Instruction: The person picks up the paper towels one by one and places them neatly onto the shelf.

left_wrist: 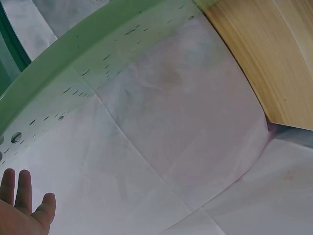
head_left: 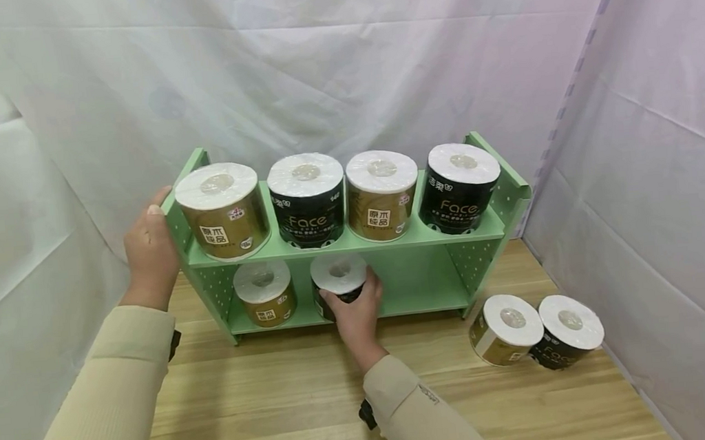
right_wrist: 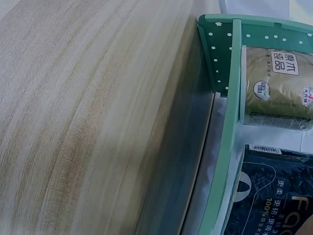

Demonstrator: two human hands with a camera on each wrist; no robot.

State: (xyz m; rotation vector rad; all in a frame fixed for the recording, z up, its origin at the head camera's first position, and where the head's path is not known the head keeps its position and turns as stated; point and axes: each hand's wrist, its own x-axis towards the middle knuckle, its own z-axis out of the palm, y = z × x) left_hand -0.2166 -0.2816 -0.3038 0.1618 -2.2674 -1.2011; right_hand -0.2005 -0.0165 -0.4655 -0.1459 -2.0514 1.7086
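A green two-tier shelf rack (head_left: 355,249) stands on the table. My right hand (head_left: 357,316) grips a black toilet roll (head_left: 327,307) on its lower tier, thumb at the front and fingers round the right side. This black roll (right_wrist: 266,196) shows large in the right wrist view, a bit of hand at its edge. To its left on the same tier is a gold toilet roll (head_left: 267,308). My left hand (head_left: 151,253) rests against the rack's left side panel at the top; the left wrist view shows fingers (left_wrist: 23,191) extended beside the perforated panel (left_wrist: 93,73).
Along the upper tier stand a gold roll (head_left: 229,226), a black roll (head_left: 308,213), another gold roll (head_left: 382,207) and another black roll (head_left: 458,201). On the wooden table (head_left: 268,406), right of the rack, a gold roll (head_left: 500,346) touches a black roll (head_left: 558,352). White cloth (head_left: 341,76) hangs behind.
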